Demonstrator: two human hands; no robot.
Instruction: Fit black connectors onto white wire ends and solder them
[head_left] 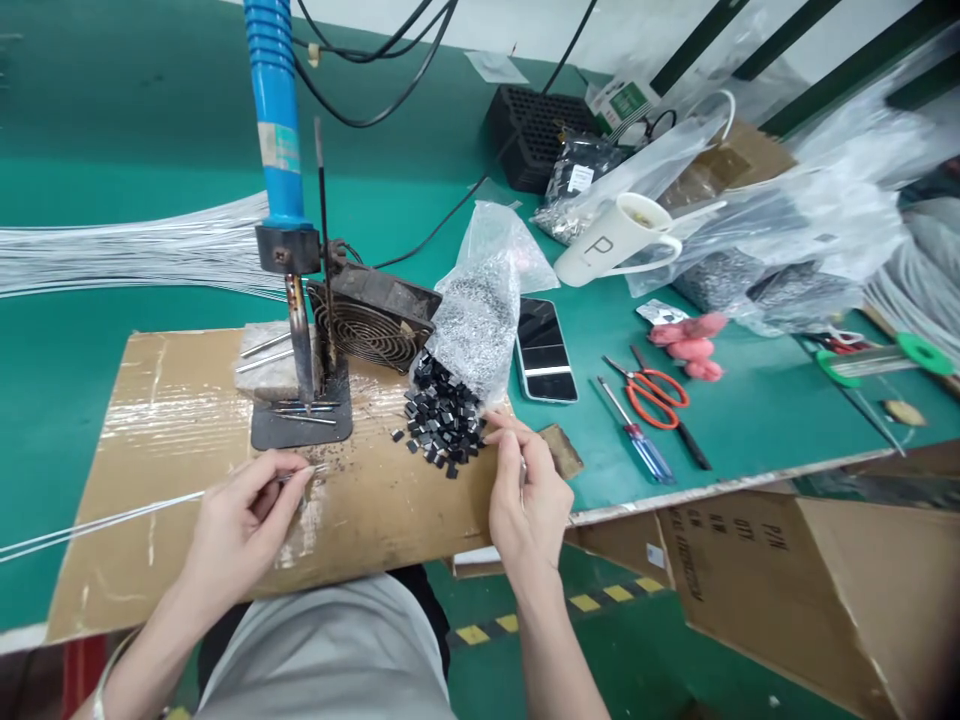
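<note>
Left hand (244, 510) pinches thin white wires (105, 520) over the taped brown cardboard sheet (172, 420); right hand (529, 490), fingers curled, touches the pile of small black plastic pieces (442, 420).

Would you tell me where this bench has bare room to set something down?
Free: the green table left of the blue soldering iron, beyond the white wires; also the cardboard sheet left of the iron's stand. Crowded: around the black parts, phone, scissors, mug and bags.
</note>
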